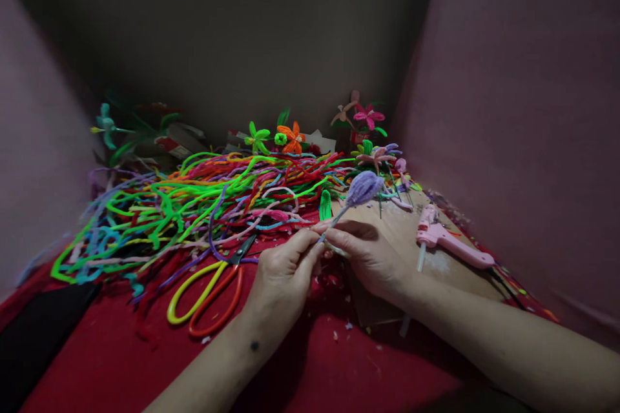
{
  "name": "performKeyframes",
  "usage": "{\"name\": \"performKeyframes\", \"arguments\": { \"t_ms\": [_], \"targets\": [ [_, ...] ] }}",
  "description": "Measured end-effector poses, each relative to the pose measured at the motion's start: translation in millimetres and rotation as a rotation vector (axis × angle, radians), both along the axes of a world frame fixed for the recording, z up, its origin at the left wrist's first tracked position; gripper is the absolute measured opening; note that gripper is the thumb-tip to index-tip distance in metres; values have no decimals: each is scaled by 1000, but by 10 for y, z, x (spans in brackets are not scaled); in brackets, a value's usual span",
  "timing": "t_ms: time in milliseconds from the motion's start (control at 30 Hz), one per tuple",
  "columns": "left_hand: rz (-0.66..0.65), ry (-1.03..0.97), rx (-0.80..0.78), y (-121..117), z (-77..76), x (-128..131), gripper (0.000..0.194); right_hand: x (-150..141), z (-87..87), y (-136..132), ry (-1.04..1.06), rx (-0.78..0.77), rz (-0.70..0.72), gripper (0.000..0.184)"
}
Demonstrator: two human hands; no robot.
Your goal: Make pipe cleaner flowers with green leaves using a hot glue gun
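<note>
A purple pipe-cleaner flower bud [364, 189] on a pale stem points up and to the right, between my two hands. My left hand [285, 271] pinches the lower stem between thumb and fingers. Closed around the same stem from the other side is my right hand [363, 251], its thumb just below the bud. The fingers hide the bottom of the stem. Just behind the hands stands a green pipe-cleaner leaf [325, 205]. Scissors [213, 293] with one yellow and one red handle lie left of my left hand.
Many coloured pipe cleaners [194, 200] are heaped at the left and centre. A pink glue gun [450, 242] rests on a brown board [387, 239] at the right. Finished flowers, one orange [292, 139], stand along the back. Red cloth [121, 348] covers the surface.
</note>
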State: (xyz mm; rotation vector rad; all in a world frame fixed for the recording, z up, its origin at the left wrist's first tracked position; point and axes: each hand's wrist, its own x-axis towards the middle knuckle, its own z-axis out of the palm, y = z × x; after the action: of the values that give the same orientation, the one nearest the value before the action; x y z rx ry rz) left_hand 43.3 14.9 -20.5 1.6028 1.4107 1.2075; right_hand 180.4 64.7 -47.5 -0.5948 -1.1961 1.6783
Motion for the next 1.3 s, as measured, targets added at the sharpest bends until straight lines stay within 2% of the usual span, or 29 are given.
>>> {"name": "performKeyframes", "arguments": {
  "t_ms": [133, 367, 533, 633, 700, 767, 833, 900, 967, 1000, 1167, 1300],
  "targets": [
    [-41, -203, -205, 28, 47, 2, 16, 16, 15, 2, -35, 20, 73, 20],
    [-155, -495, -352, 36, 71, -9, 19, 30, 52, -3, -19, 13, 147, 25],
    [-325, -746, -492, 54, 12, -57, 15, 40, 37, 9, 17, 3, 163, 23],
    [-422, -779, -547, 58, 7, -77, 15, 43, 33, 7, 4, 28, 137, 21],
    [-429, -707, -520, 51, 16, -68, 15, 44, 38, -2, 2, 40, 131, 19],
    [-369, -524, -436, 34, 17, -44, 17, 41, 45, -13, 5, 43, 133, 20],
    [-214, -238, -221, 12, -5, -19, 18, 34, 52, -22, 13, 43, 104, 19],
    [-47, 76, 82, -7, -51, -8, 13, 25, 53, -22, 11, 40, 51, 15],
    [27, 298, 322, -13, -105, -15, 11, 15, 46, -16, -3, 36, 31, 13],
    [29, 361, 381, -10, -128, -22, 11, 11, 40, -11, -10, 38, 35, 13],
    [47, 436, 417, 23, -153, -42, 12, -1, 16, 2, -24, 42, 74, 18],
    [49, 346, 312, 21, -87, -25, 11, 3, 35, -17, 0, 16, 135, 24]
  ]
}}
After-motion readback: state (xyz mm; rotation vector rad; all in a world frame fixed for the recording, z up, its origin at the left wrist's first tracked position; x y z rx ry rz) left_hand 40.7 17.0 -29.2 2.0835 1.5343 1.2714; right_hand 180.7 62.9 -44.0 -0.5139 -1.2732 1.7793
